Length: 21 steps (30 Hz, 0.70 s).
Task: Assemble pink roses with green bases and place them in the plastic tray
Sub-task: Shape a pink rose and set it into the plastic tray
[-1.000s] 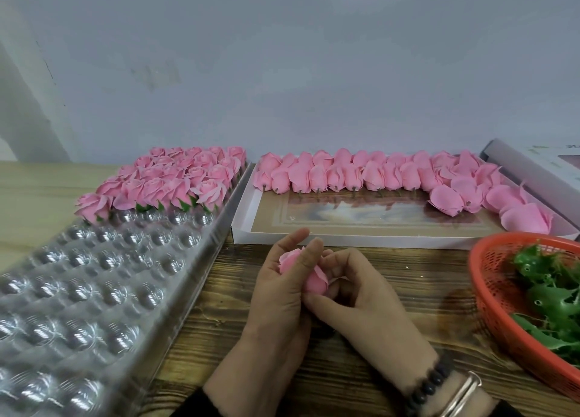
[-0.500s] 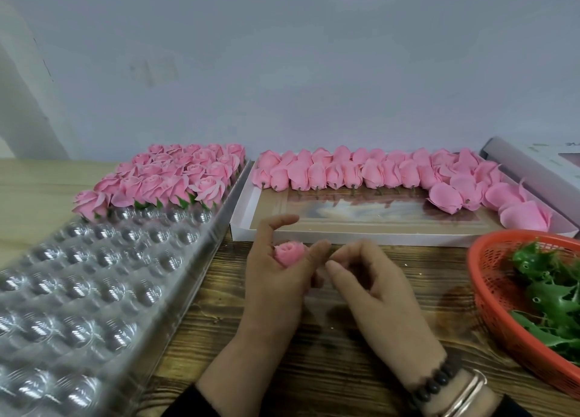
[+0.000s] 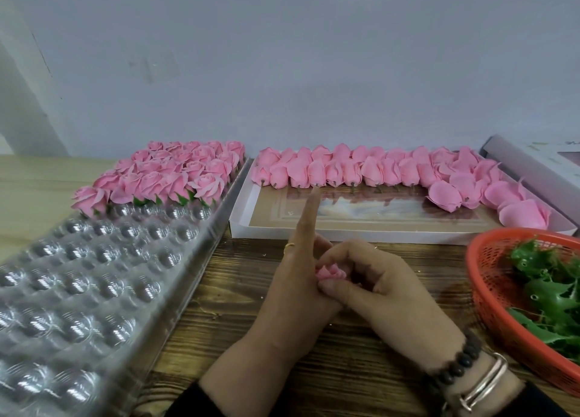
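Rose (image 3: 330, 273) sits mostly hidden between both hands near the desk's front edge, bloom facing up, base unseen. Left hand (image 3: 293, 286) cups it, forefinger straight up; right hand (image 3: 376, 280) pinches it. Tray (image 3: 94, 284) lies left, cut off.

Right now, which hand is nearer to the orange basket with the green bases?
The right hand. It is just left of the orange basket, holding the pink rose; the left hand is farther left, beyond the rose.

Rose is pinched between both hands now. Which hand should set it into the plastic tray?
Probably left. The left hand lies nearer the plastic tray, on the rose's left, while the right hand sits nearer the orange basket.
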Each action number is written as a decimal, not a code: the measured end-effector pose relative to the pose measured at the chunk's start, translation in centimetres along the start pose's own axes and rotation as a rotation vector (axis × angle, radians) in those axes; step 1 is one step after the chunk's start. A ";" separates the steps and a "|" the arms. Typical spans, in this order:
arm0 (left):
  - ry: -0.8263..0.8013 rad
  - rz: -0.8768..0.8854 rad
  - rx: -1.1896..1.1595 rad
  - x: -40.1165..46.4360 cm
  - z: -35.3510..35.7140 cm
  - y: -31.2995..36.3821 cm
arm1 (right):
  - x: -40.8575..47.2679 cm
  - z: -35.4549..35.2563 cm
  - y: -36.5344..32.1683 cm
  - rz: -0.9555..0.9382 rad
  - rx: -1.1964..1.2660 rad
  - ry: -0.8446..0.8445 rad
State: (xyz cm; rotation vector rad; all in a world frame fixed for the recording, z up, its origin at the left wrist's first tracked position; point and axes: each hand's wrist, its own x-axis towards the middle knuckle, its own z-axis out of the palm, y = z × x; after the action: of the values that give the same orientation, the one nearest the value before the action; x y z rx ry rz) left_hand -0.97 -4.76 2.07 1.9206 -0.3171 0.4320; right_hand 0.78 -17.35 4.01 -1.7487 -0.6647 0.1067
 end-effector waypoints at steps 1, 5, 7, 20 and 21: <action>0.007 -0.026 -0.027 0.0 0.0 0.0 | 0.0 0.1 0.0 0.005 0.042 0.027; 0.038 -0.190 -0.021 0.0 0.1 -0.3 | 0.2 -0.3 0.1 0.002 0.153 0.181; 0.008 -0.239 0.011 -0.1 0.1 -0.3 | 0.2 -0.4 0.1 -0.027 0.106 0.212; -0.054 -0.297 -0.282 0.0 -0.4 0.6 | -0.1 0.4 -0.3 -0.280 -0.315 0.130; -0.009 -0.338 -0.377 0.0 -0.4 0.7 | -0.1 0.4 -0.2 -0.289 -0.292 0.203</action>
State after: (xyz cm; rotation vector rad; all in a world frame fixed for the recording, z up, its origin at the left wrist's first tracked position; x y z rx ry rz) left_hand -1.31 -4.67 2.77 1.5672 -0.0677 0.1262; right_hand 0.45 -16.98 4.07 -1.8879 -0.8047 -0.3793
